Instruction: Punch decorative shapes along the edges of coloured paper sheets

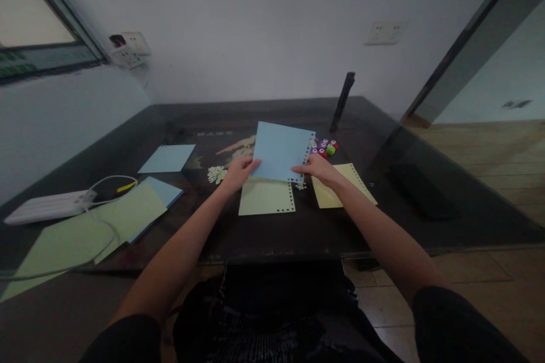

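Blue sheet of paper (279,152) with a punched, perforated right edge, held tilted above the dark table (298,232) by both hands. Left hand (238,173) closed on the sheet's near left corner, thumb on top; right hand (317,167) pinching the near right corner at the punched edge. Directly below the sheet, a pale green sheet (266,197) lies flat, holes along its right and near edges; just right of it, partly under the right wrist, a yellow sheet (340,187) with a punched right edge. Far right of the blue sheet, a cluster of small coloured punches (324,147). Left of the left hand, a little heap of paper cut-outs (216,173). Further left: a second blue sheet (167,158), overlapping green and blue sheets (123,215), a white power strip (46,206) with its cable (106,227). At the far edge, a dark slender object (343,102) leans against the wall
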Demonstrator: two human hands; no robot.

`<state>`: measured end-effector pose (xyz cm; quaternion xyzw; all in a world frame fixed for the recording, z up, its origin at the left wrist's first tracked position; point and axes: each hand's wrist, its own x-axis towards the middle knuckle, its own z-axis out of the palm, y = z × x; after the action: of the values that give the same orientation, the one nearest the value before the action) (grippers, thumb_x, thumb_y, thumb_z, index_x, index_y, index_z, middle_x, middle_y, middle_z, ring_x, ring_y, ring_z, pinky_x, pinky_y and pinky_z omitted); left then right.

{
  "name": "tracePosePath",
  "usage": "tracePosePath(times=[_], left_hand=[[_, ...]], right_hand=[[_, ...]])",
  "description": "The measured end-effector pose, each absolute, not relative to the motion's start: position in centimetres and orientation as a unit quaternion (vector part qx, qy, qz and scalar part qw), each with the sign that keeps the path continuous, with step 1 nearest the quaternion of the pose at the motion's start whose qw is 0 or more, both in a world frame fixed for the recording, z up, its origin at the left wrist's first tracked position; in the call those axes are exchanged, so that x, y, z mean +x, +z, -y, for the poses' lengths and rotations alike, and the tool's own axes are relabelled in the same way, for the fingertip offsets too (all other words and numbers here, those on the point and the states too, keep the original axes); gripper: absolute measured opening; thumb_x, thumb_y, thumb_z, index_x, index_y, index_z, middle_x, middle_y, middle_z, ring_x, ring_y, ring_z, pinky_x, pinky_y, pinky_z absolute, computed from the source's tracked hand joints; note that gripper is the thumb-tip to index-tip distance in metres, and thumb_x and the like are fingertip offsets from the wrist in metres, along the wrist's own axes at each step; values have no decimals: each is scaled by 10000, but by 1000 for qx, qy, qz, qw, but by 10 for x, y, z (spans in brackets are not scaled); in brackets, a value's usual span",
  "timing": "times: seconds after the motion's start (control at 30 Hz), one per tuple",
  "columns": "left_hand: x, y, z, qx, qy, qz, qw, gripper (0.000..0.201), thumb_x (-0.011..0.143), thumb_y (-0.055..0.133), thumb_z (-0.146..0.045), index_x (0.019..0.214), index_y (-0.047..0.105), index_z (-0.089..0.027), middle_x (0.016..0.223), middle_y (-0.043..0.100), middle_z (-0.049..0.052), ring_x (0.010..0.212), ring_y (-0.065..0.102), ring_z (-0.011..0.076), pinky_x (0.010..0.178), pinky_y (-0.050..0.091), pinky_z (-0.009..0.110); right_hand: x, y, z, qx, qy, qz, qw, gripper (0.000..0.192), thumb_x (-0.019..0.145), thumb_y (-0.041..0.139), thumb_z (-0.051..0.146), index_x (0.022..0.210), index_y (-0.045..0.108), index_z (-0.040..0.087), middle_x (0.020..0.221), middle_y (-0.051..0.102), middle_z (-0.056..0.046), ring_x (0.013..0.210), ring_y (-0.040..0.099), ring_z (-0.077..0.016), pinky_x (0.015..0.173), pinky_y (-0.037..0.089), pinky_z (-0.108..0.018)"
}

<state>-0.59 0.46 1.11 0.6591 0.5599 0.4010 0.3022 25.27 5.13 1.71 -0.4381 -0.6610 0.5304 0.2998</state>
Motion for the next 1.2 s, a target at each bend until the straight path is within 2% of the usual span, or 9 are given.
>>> tracePosePath(times=[0.1, 0.2, 0.37, 0.5, 0.57, 0.77, 0.9, 1.0, 1.2], left_hand=[[-6, 13, -6, 658, 426, -544, 298, 362, 871, 435, -432, 799, 641, -143, 718, 681, 50, 670, 603, 165, 691, 484, 306], [-6, 11, -6, 656, 421, -557, 287, 281, 854, 474, -368, 850, 648, -148, 773, 702, 61, 702, 628, 167, 716, 497, 302], [-6, 0, -7, 683, 385, -579, 223, 194, 821, 502, -274, 834, 660, -162, 785, 705, 48, 718, 643, 175, 722, 504, 315], [-5, -3, -16, 694, 371, -577, 220, 185, 815, 516, -269, 855, 670, -173, 832, 711, 47, 776, 656, 188, 755, 511, 334], [-4, -1, -24, 699, 363, -582, 202, 185, 815, 522, -267, 871, 672, -177, 856, 711, 48, 795, 655, 191, 758, 510, 330], [5, -1, -59, 676, 352, -633, 136, 179, 804, 530, -192, 911, 673, -179, 916, 704, 48, 835, 639, 184, 789, 492, 306], [16, -5, -86, 669, 372, -642, 54, 236, 810, 500, -134, 984, 657, -165, 1039, 659, 83, 976, 595, 201, 891, 452, 324], [28, -5, -102, 690, 334, -642, -2, 244, 816, 517, -162, 1023, 645, -171, 1120, 608, 101, 1078, 532, 231, 955, 406, 358], [64, -9, -115, 752, 227, -616, -56, 329, 870, 500, -328, 1181, 580, -255, 1223, 550, 96, 1148, 458, 282, 941, 367, 432]], right_hand=[[258, 19, -58, -452, 538, 612, 363, 174, 670, 733, 235, 784, 658, 127, 805, 705, -93, 657, 641, -169, 630, 538, -321], [263, 23, -63, -441, 549, 547, 453, 218, 643, 750, 220, 818, 651, 137, 844, 714, -78, 688, 656, -168, 658, 551, -321], [276, 32, -65, -432, 534, 470, 554, 262, 602, 778, 209, 818, 643, 149, 824, 717, -47, 655, 654, -150, 582, 546, -267], [285, 34, -61, -451, 522, 452, 566, 221, 587, 778, 237, 722, 637, 133, 692, 693, -42, 505, 592, -119, 377, 409, -195], [286, 33, -56, -441, 527, 443, 576, 236, 571, 788, 247, 713, 636, 136, 678, 687, -36, 488, 577, -113, 347, 373, -186], [281, 26, -46, -417, 553, 401, 599, 299, 501, 825, 205, 727, 640, 144, 724, 697, -21, 517, 584, -108, 406, 462, -195], [284, 24, -47, -424, 556, 391, 599, 308, 486, 832, 184, 730, 650, 135, 737, 705, -37, 541, 602, -123, 415, 477, -200], [286, 24, -49, -423, 554, 392, 600, 315, 492, 831, 186, 751, 659, 135, 751, 708, -39, 546, 607, -125, 406, 474, -196], [288, 22, -51, -418, 546, 411, 599, 328, 527, 822, 212, 800, 659, 133, 786, 711, -52, 560, 618, -131, 421, 491, -208]])
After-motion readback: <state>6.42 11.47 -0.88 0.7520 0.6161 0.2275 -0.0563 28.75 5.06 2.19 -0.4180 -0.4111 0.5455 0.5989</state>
